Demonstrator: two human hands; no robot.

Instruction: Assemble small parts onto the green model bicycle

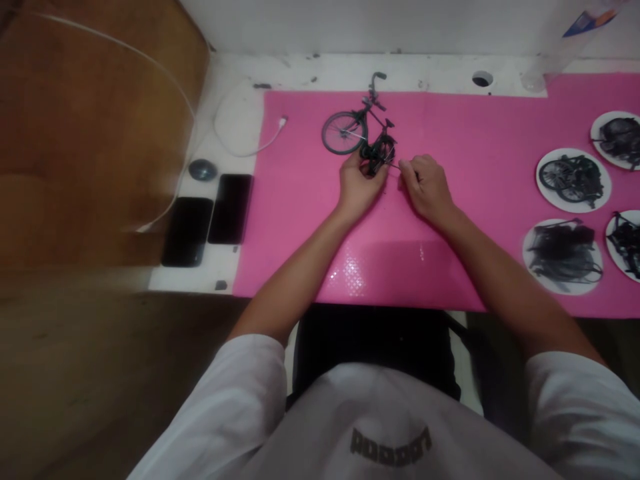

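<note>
A small black model bicycle (367, 127) lies on the pink mat (295, 200), its handlebar pointing toward the wall. My left hand (359, 183) is closed around the bicycle's near wheel end and steadies it. Just right of it, my right hand (425, 183) is closed on a thin tool with a slim metal shaft (394, 166), perhaps a small screwdriver. The shaft's tip reaches the bicycle near the rear wheel. My fingers hide the handle and the exact contact spot.
White plates (609, 190) with black bicycle parts stand at the right. Two dark phones (230, 208) and a round dark object (203, 170) lie on the left. A white cable (270, 141) reaches the mat. A clear bottle (535, 80) and a hole (483, 79) are at the back.
</note>
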